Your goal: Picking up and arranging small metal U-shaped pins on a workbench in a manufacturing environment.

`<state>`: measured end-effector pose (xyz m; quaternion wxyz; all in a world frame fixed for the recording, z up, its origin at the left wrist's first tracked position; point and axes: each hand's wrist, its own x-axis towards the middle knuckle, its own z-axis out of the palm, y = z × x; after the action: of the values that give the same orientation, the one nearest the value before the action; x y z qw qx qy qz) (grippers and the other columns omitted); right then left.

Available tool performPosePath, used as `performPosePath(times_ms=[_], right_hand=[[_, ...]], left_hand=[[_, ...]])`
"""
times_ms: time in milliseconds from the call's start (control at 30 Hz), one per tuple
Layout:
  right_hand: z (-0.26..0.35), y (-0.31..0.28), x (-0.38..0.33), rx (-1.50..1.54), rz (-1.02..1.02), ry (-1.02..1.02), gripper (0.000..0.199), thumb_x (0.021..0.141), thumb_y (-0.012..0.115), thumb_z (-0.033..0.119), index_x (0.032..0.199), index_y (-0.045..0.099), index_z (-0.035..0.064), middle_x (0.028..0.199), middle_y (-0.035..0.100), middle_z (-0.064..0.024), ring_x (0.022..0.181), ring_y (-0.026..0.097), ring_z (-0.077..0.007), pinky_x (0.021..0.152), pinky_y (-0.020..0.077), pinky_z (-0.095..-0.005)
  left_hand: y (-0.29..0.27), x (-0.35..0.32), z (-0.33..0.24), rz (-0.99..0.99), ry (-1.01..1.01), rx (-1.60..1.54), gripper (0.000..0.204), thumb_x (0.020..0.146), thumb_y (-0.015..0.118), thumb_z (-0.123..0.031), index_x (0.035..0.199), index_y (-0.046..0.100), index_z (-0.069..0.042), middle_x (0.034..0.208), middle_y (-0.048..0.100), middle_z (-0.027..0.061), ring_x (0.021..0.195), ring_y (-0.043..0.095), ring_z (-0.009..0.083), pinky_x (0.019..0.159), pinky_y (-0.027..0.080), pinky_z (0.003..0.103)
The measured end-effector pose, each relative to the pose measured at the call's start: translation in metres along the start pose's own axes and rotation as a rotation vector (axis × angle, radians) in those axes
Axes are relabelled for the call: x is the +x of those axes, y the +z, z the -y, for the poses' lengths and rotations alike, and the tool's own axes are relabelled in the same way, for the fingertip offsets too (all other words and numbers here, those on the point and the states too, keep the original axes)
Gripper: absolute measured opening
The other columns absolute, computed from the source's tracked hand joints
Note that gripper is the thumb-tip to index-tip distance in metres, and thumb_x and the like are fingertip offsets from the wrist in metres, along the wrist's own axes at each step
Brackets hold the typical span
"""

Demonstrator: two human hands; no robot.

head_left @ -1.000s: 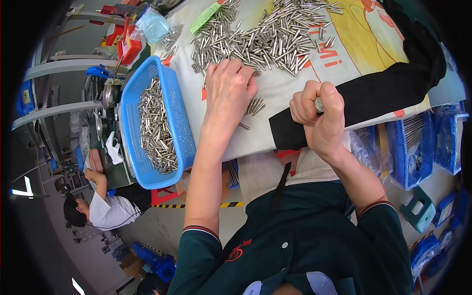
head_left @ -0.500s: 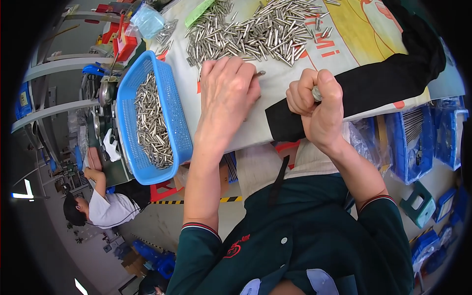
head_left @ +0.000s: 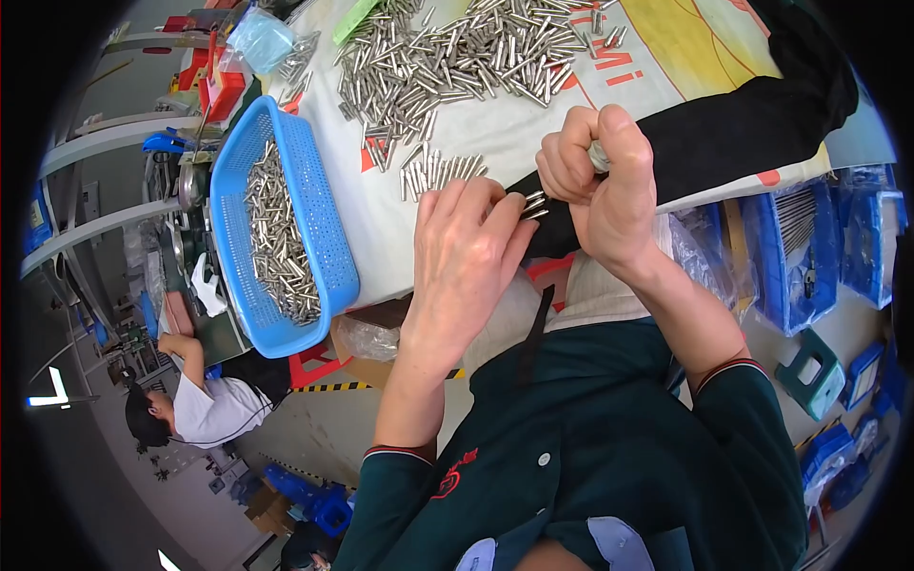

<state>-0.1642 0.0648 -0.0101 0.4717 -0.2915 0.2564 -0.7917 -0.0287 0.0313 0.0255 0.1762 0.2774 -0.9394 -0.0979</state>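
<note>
My left hand (head_left: 465, 252) is closed around a few slim metal pins (head_left: 536, 204), whose ends stick out past the fingertips toward my right hand. My right hand (head_left: 614, 186) makes a fist around a whitish, rounded thing (head_left: 598, 155); only its end shows between thumb and fingers. Beneath the fist lies a long black cloth (head_left: 709, 157). Just beyond my left hand, several pins form a neat side-by-side row (head_left: 443, 173) on the table cover (head_left: 381, 224). Farther off is a large loose pile of similar pins (head_left: 457, 57).
A blue plastic basket (head_left: 333, 238) holding many pins stands at the table's left edge. Beyond it are a clear bluish plastic bag (head_left: 262, 40) and red bins (head_left: 224, 90). Blue crates (head_left: 795, 247) sit at the right. Another person (head_left: 214, 404) works at the far left.
My left hand has moved right and toward my body, close to my right fist, with pins now showing in its fingers. The row of pins has come into sight. The view has shifted slightly.
</note>
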Motion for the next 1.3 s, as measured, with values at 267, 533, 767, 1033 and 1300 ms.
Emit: performPosePath(times_ms=[267,533,767,1033,1300], right_hand=[[0.012,0.004,0.003,0.026,-0.091,0.146,0.049,0.093,0.032,0.043,0.057,0.029,0.01,0.047,0.023,0.0029,0.044,0.017,-0.008,0.044,0.016,-0.0262],[0.011,0.0,0.004,0.136,-0.101,0.122,0.046,0.093,0.033,0.04,0.058,0.031,0.0088,0.047,0.023,0.0025,0.042,0.017,-0.0074,0.042,0.0159,-0.0255],[0.011,0.0,0.003,0.161,-0.081,0.089,0.045,0.094,0.034,0.037,0.06,0.033,0.0072,0.048,0.024,0.0029,0.042,0.018,-0.0062,0.041,0.0161,-0.0245],[0.016,0.006,0.0,0.088,-0.122,0.162,0.049,0.093,0.031,0.042,0.056,0.03,0.0101,0.045,0.023,0.0023,0.043,0.016,-0.0086,0.044,0.016,-0.0265],[0.017,0.006,0.001,0.082,-0.113,0.156,0.049,0.093,0.031,0.042,0.056,0.03,0.01,0.045,0.024,0.0021,0.043,0.017,-0.0087,0.044,0.0163,-0.0265]], left_hand=[[0.021,-0.012,0.004,-0.156,0.014,-0.082,0.018,0.067,0.069,0.0,0.085,0.065,-0.002,0.079,0.054,0.0042,0.071,0.051,0.0199,0.064,0.04,0.031],[0.028,-0.014,0.003,-0.213,0.031,-0.034,0.017,0.068,0.068,0.0,0.084,0.065,-0.003,0.077,0.053,0.003,0.069,0.049,0.019,0.062,0.038,0.031],[0.029,-0.013,0.002,-0.234,0.033,-0.04,0.015,0.068,0.069,0.0,0.082,0.065,-0.004,0.074,0.051,0.0026,0.066,0.048,0.0192,0.06,0.036,0.032],[0.028,-0.011,-0.002,-0.257,-0.025,-0.084,0.011,0.069,0.07,0.0,0.077,0.064,-0.003,0.07,0.05,0.0036,0.064,0.048,0.0201,0.059,0.035,0.032],[0.029,-0.011,-0.001,-0.26,-0.029,-0.095,0.011,0.068,0.07,0.0,0.077,0.064,-0.003,0.069,0.05,0.004,0.064,0.048,0.0204,0.059,0.036,0.032]])
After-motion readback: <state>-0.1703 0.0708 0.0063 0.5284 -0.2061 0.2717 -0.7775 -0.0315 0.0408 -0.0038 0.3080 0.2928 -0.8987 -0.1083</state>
